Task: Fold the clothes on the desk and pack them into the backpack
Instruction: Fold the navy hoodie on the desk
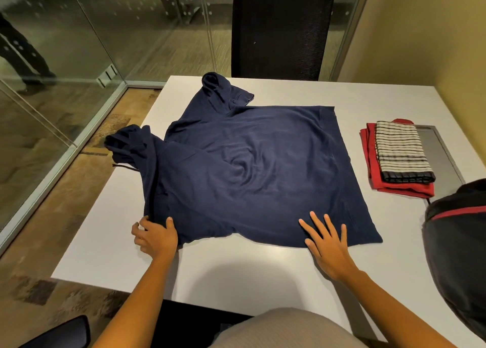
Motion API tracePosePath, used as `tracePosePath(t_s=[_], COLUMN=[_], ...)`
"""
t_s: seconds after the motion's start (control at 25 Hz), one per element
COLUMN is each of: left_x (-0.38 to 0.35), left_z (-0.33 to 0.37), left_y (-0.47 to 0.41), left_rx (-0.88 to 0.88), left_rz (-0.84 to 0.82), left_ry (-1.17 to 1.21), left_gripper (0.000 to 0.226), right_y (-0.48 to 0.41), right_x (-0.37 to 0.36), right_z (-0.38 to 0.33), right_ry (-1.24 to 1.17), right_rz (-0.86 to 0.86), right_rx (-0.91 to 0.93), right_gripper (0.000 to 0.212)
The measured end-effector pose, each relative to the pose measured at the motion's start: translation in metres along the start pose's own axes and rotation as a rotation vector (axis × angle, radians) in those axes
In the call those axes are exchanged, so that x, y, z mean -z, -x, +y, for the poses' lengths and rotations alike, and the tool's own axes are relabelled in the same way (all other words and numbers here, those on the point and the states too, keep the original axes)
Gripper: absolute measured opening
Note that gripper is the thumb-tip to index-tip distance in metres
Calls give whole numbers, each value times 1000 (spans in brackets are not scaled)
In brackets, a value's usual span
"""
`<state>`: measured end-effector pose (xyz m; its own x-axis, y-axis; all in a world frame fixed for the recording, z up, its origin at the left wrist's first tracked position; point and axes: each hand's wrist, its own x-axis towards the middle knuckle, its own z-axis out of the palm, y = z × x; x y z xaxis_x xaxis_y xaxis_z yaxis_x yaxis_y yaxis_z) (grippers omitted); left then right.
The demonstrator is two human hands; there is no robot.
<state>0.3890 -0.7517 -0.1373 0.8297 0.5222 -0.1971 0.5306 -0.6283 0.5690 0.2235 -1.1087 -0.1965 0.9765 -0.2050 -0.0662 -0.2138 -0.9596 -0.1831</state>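
Mostly the white desk (263, 274) is taken up by a navy shirt (252, 169), soft knit cloth spread nearly flat at its middle, rumpled into a shallow swirl near the centre. One sleeve bunches up at 11 o'clock near the far edge, and the other lies crumpled at 9 o'clock, spilling over the desk's left edge with a thin dark cord trailing beneath it. At 3 o'clock, well apart from the shirt, sits a folded red garment (399, 190) with a folded white cloth with black stripes (399, 153) stacked on it; both partly cover a grey metal panel (441, 153) set into the desk top. A dark backpack (457, 247) with a red stripe bulges in at 4 o'clock, cut off by the frame so its opening cannot be seen. A black mesh chair (278, 29) stands beyond the desk at 12 o'clock, with glass walls to the left. The left hand (155, 238) curls its fingers round the shirt's near left corner, thumb on top, pinching the fabric. The right hand (326, 245) lies flat, fingers spread, pressing the near hem and gripping nothing.
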Motion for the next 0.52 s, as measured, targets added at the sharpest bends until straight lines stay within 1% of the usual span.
tracePosePath(t_s=[0.08,0.16,0.28,0.36,0.44,0.52], left_x=[8,17,29,36,41,44], left_z=[1,-1,-7,-11,-16,-21], left_y=[-11,-17,-21,-17,-7,10], left_rx=[141,177,171,150,166,222], left_rz=[-58,-82,-7,46,63,57], left_ry=[76,124,210,281,317,352], left_gripper=[61,56,27,20,23,29], right_y=[4,4,-2,-4,-7,-16], right_x=[-7,-9,-7,-2,-2,0], right_z=[4,6,-7,-26,-50,-77], right_ry=[59,56,24,-11,-40,-96], right_rz=[-44,-60,-69,-49,13,42], right_rx=[-1,-25,-39,59,222,324], right_gripper=[52,51,54,58,57,53])
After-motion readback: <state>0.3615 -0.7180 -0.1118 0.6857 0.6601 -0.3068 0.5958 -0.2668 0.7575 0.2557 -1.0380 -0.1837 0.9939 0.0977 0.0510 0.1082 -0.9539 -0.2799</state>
